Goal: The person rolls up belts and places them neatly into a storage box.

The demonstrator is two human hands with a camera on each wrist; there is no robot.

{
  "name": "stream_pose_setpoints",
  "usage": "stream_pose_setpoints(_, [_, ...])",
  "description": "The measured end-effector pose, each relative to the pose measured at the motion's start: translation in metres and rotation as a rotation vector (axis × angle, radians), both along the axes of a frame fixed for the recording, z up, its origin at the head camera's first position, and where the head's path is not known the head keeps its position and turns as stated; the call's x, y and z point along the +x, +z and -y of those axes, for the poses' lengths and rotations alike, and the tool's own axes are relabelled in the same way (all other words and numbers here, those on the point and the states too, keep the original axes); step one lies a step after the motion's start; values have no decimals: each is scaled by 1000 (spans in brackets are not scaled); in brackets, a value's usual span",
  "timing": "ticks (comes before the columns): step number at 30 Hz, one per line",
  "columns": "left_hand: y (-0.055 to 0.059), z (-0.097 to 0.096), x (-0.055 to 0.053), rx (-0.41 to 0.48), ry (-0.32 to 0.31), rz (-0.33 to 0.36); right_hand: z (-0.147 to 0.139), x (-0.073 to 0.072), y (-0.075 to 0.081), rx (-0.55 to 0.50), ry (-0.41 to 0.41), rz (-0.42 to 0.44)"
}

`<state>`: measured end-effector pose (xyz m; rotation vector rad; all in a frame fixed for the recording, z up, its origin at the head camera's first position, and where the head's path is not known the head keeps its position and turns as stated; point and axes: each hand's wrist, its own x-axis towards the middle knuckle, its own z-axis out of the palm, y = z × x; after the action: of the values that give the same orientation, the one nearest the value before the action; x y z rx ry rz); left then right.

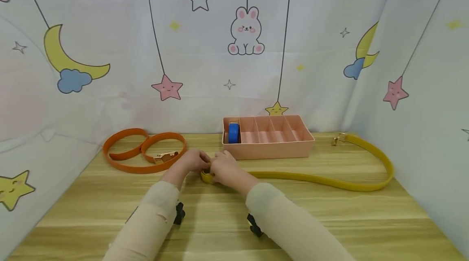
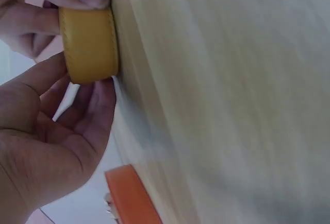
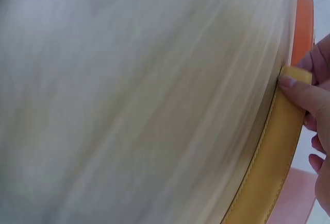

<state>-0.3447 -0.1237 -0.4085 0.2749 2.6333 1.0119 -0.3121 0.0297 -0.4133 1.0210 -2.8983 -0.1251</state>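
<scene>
Head cam: you've got both hands on the yellow belt (image 1: 315,178), L hand (image 1: 194,161) at the coil's L side, R hand (image 1: 226,167) at its R, fingertips nearly meeting. Belt's coiled end sits on the tbl (image 1: 220,220) btwn your hands, just in front of the tray (image 1: 271,151) and L of its middle. Key relation: long axis runs off to your R from the grip, then bends back to the buckle (image 1: 338,139) at far R. So R hand's nearer the loose length; any winding, I'd say, has to draw it in from that side. Orange belt (image 1: 143,169) lies near your L.

L wrist cam: L fingers and thumb pinch the coil's end; R thumb lies across its outer face.

R wrist cam: R thumb and fingers clamp the strap, on edge, running away from the pinch.
</scene>
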Motion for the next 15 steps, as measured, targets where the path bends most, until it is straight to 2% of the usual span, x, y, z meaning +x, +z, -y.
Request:
stream_pose_setpoints(3, [3, -5, 3, 11, 97, 60, 4, 4, 0, -47, -82, 20])
stream_pose_setpoints(8, [9, -12, 7, 68, 190, 138, 10, 9, 0, -110, -206, 52])
stream_pose_setpoints(12, [7, -15, 7, 59, 206, 97, 12, 9, 0, -116, -226, 49])
stream_pose_setpoints(15, [5, -16, 6, 28, 177, 67, 12, 8, -2, -101, -217, 48])
